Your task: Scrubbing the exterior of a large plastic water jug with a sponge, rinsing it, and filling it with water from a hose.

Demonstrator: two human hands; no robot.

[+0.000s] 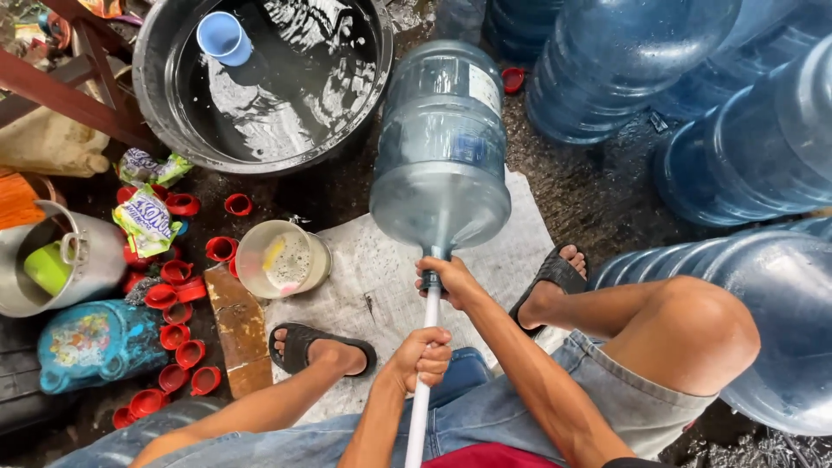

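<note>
The step in hand looks like scrubbing the inside of the large water jug (441,147), which lies on its side on a grey mat (364,277) at centre, neck toward the person, just right of a dark basin (156,95) of water. A white rod (426,347) runs into the neck. The right hand (446,282) is clamped around the neck end; the left hand (422,357) is fisted on the rod nearer the body. The jug is pale blue, translucent and wet (red caps (178,325) litter the ground at left). Next calls for a steady neck while the rod works.
</note>
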